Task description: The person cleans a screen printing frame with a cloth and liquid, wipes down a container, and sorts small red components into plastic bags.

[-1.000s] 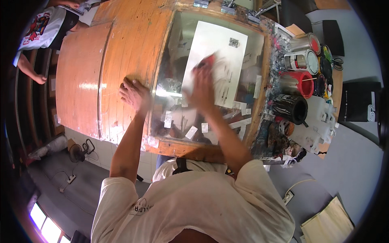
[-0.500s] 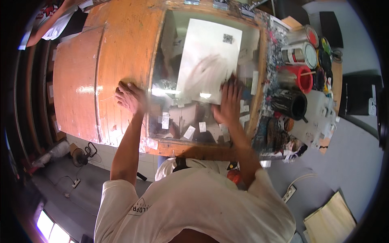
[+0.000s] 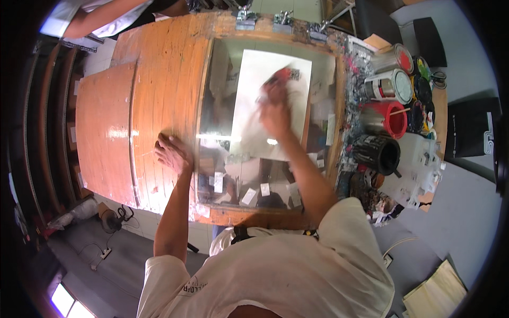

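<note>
My left hand rests on the orange wooden tabletop, left of the glass panel, its fingers loosely spread and holding nothing. Over a white sheet on the glass panel is my right hand, smeared by motion. A blurred red and dark patch shows at its fingers; whether this is a held thing or a reflection I cannot make out. The sheet has a small black square code near its far right corner. Small white labels show at the panel's near end.
Paint cans, a red pot with a stick and a black pot line the right side. Metal clamps sit along the far edge. Another person's arm is at the far left. A fan stands on the floor.
My right hand has moved away from me, from the sheet's near right edge to its upper middle. My left hand stays on the wood. The other person's arm reaches further into view.
</note>
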